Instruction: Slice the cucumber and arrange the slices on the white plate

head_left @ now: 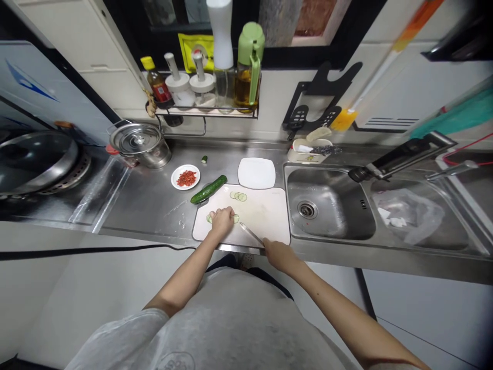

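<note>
Bench (pixel 148 213) open at front edge, left of cutting board (pixel 265 205); whole cucumber (pixel 210 189) blocks board's far-left corner.

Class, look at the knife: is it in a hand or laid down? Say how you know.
In a hand: the right hand grips the knife at its handle end, its blade extending over the cutting board.

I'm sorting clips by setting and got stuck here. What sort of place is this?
Most likely a kitchen, perhaps a home one: there's a metal sink, a large pan at the far left, and a cutting board with cucumber slices on it.
</note>
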Tool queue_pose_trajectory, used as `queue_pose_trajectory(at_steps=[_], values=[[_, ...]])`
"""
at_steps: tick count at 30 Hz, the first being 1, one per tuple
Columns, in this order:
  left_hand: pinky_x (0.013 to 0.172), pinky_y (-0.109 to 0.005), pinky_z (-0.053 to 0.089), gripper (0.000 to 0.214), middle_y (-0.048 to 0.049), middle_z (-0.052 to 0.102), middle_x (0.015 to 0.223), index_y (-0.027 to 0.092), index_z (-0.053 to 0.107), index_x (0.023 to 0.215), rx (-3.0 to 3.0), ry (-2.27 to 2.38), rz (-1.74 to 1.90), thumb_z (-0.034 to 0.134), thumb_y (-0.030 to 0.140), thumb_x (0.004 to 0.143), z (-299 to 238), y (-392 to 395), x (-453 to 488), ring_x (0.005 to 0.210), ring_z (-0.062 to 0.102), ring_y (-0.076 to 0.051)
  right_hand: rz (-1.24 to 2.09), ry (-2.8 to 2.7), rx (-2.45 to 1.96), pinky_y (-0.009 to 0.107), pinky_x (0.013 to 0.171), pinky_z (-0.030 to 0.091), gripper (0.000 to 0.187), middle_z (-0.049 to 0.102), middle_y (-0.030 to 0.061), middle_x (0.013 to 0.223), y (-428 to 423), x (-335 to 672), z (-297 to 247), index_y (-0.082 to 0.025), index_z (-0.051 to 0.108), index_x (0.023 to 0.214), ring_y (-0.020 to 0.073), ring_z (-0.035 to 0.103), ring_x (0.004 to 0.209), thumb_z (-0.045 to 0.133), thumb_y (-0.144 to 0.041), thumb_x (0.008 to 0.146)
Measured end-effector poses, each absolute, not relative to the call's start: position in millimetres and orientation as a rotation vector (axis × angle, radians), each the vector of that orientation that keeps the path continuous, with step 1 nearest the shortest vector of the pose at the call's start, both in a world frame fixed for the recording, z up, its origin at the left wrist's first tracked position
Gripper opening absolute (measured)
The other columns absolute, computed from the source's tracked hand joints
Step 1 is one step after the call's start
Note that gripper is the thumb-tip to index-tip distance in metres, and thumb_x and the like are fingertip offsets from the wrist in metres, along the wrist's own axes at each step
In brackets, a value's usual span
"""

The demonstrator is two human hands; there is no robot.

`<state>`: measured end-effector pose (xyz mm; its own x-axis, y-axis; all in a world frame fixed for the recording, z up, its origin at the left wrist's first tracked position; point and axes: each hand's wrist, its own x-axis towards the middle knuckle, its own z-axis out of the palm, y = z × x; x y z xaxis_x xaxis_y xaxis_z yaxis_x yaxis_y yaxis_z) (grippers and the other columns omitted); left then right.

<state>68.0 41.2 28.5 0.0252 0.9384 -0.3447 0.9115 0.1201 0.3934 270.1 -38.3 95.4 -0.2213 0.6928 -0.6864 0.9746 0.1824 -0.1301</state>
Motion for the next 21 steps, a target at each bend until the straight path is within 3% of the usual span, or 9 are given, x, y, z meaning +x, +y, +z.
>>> queue_pose_trajectory(at_steps=[9, 21], values=[[0.085, -0.036, 0.028, 0.011, 0.0016, 0.069, 0.089, 0.025, 0.059, 0.088, 1.559, 1.965, 0.146, 0.053, 0.02, 0.08, 40, 32, 33, 0.089, 0.06, -0.018, -0.944, 2.005, 1.593, 0.027, 0.066, 0.037, 0.03, 0.067, 0.0116, 0.1, -38, 281, 81, -0.018, 0.051, 0.116, 0.0227, 0.064, 0.093, 0.033, -0.017, 0.092], [0.084, -0.039, 0.029, 0.019, -0.0024, 0.068, 0.091, 0.026, 0.057, 0.095, 1.548, 2.167, 0.026, 0.051, 0.017, 0.079, 29, 34, -2, 0.093, 0.058, -0.023, -0.964, 1.986, 1.594, 0.028, 0.066, 0.035, 0.03, 0.067, 0.0104, 0.099, -35, 282, 81, -0.018, 0.055, 0.112, 0.0223, 0.062, 0.091, 0.032, -0.021, 0.092]])
